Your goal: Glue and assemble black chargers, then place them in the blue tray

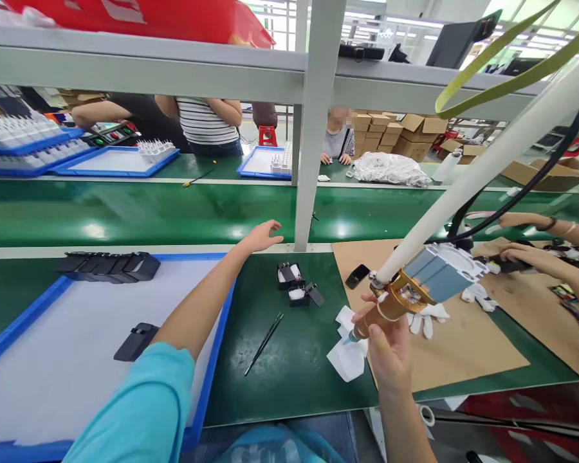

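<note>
My right hand [388,344] is wrapped round the brown barrel of a glue dispenser [383,314]. The dispenser has a pale blue nozzle pointing down left and a grey-blue block at its upper end, and a white pole meets it. Under the nozzle lies crumpled white paper [350,357]. My left hand [263,236] reaches forward beside the grey post, fingers stretched out, holding nothing. Nearer me are two small open black cases [290,275] with white inside and a loose black cover [314,294]. Black tweezers [264,344] lie on the green table.
A blue-rimmed tray [215,360] at left carries a row of black cases [109,267] and one single black case [136,341]. The grey post [313,135] and shelf stand ahead. Brown cardboard [468,347] bears white gloves [428,319]. A co-worker's hands [521,254] work at right.
</note>
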### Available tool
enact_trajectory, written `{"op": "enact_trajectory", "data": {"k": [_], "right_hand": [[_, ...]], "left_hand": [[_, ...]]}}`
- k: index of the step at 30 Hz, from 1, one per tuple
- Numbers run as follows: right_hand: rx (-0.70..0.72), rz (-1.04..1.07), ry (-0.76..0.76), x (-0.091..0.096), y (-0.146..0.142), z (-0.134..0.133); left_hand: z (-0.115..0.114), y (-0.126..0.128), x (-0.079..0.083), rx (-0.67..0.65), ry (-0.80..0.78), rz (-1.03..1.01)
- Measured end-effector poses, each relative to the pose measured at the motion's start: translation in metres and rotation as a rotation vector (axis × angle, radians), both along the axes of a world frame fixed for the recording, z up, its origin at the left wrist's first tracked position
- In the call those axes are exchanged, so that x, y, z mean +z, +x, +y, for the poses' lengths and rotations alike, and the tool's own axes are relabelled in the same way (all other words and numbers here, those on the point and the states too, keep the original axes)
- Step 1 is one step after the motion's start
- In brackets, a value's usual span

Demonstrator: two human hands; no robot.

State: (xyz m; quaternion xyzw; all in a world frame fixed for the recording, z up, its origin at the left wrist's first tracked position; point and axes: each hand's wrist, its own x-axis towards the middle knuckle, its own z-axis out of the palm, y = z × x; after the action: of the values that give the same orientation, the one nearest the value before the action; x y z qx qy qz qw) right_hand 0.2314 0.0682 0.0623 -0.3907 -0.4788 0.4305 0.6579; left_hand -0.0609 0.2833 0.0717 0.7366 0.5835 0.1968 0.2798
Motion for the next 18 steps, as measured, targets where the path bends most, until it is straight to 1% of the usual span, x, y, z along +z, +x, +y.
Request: {"op": "enact_trajectory", "data": {"k": [2, 5, 8, 10, 12, 14, 16, 18], "right_hand": [[-0.003, 0.03, 0.033, -0.002, -0.005, -0.001], [-0.011, 0.048, 0.049, -0.007, -0.011, -0.005], [0.019, 0.054, 0.031, -0.011, -0.015, -0.008], [0.062, 0.069, 0.039, -0.01, -0.016, -0.009], [0.107, 0.084, 0.043, -0.008, -0.016, -0.009], [0.135, 0.096, 0.036, -0.004, -0.016, -0.007], [0.161, 0.107, 0.027, -0.002, -0.016, -0.006], [0.175, 0.117, 0.031, -0.001, -0.016, -0.006]], "left_hand": [[0.027, 0.013, -0.007, 0.098, 0.053, 0.01], [0.058, 0.04, -0.017, 0.134, 0.088, 0.013], [0.074, 0.058, -0.024, 0.142, 0.089, 0.02], [0.074, 0.058, -0.024, 0.182, 0.092, 0.031], [0.068, 0.047, -0.02, 0.247, 0.105, 0.043], [0.053, 0.028, -0.009, 0.313, 0.137, 0.057], [0.026, 0.007, 0.01, 0.361, 0.181, 0.072], [-0.015, -0.01, 0.032, 0.384, 0.221, 0.089]]}}
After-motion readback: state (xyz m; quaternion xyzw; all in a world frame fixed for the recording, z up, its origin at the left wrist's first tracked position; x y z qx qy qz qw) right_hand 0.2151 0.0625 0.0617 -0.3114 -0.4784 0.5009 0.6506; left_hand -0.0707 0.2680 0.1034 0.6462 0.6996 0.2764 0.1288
